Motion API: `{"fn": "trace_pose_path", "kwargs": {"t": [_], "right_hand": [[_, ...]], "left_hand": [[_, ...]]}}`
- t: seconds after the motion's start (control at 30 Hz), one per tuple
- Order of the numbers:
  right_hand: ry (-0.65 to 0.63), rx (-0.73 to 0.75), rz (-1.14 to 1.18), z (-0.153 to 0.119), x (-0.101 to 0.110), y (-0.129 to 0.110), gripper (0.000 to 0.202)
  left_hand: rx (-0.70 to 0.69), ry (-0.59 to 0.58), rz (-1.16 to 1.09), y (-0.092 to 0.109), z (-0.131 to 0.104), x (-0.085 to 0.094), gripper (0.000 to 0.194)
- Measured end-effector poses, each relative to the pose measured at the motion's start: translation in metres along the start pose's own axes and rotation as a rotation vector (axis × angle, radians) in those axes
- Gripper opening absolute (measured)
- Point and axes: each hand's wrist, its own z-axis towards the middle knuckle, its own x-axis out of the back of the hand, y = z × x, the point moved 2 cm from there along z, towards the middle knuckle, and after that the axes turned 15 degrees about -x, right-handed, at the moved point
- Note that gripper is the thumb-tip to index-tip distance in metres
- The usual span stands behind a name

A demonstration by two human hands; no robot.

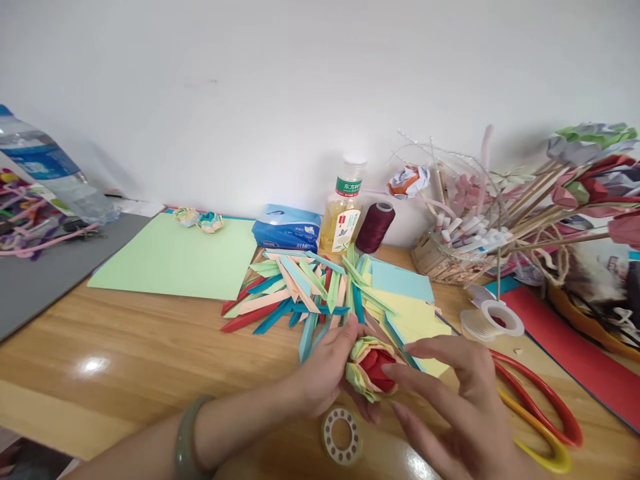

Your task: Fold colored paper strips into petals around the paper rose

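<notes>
A folded paper flower [371, 368] has a red centre and pale green and yellow outer petals. My left hand [327, 367] is closed around its left side and underside, with a green bangle on the wrist. My right hand [453, 400] has its fingers spread at the flower's right, one fingertip at the red centre. Just behind the flower lies a pile of folded paper strips [300, 287] in red, blue, green and peach. A white ring with holes [341, 437] rests on the table below the flower.
Scissors [545, 400] with red and yellow handles and a white spool [493, 320] lie at right. Behind the strips stand a tissue pack [287, 228], a drink bottle [343, 213] and a thread cone [375, 228]. Green paper [175, 260] bears two small paper flowers.
</notes>
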Motion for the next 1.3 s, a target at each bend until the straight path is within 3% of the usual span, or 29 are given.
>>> {"fn": "trace_pose_path", "kwargs": {"t": [0.13, 0.27, 0.43, 0.53, 0.77, 0.9, 1.0, 1.07, 1.2, 1.3], "right_hand": [[-0.074, 0.023, -0.094, 0.001, -0.005, -0.001, 0.032], [-0.152, -0.015, -0.016, 0.001, -0.005, -0.001, 0.038], [0.02, -0.143, 0.12, 0.001, 0.004, 0.002, 0.019], [0.037, -0.133, 0.085, 0.002, 0.002, 0.0, 0.018], [0.039, -0.048, -0.05, -0.003, -0.005, 0.002, 0.02], [0.003, -0.002, -0.047, -0.004, -0.006, 0.0, 0.02], [-0.029, -0.049, 0.041, 0.001, -0.006, -0.003, 0.016], [-0.059, -0.122, 0.12, 0.005, -0.005, -0.004, 0.013], [-0.058, -0.168, 0.167, 0.006, -0.004, 0.0, 0.012], [-0.017, -0.118, 0.104, 0.004, -0.002, 0.005, 0.014]], "left_hand": [[0.052, 0.025, -0.003, -0.002, 0.0, 0.001, 0.054], [-0.045, 0.058, -0.002, -0.003, 0.001, 0.003, 0.049], [0.021, -0.003, -0.041, -0.002, 0.002, 0.0, 0.058], [-0.019, 0.025, -0.012, 0.0, 0.002, 0.001, 0.058], [-0.092, -0.03, 0.286, 0.003, -0.002, 0.004, 0.058], [-0.269, -0.052, 0.533, 0.009, -0.004, 0.005, 0.058], [-0.323, -0.092, 0.62, 0.011, -0.005, 0.004, 0.059], [-0.268, -0.109, 0.552, 0.009, -0.005, 0.003, 0.06], [0.029, -0.14, 0.165, -0.001, 0.0, 0.006, 0.077], [0.035, -0.112, 0.067, -0.003, 0.008, 0.011, 0.085]]}}
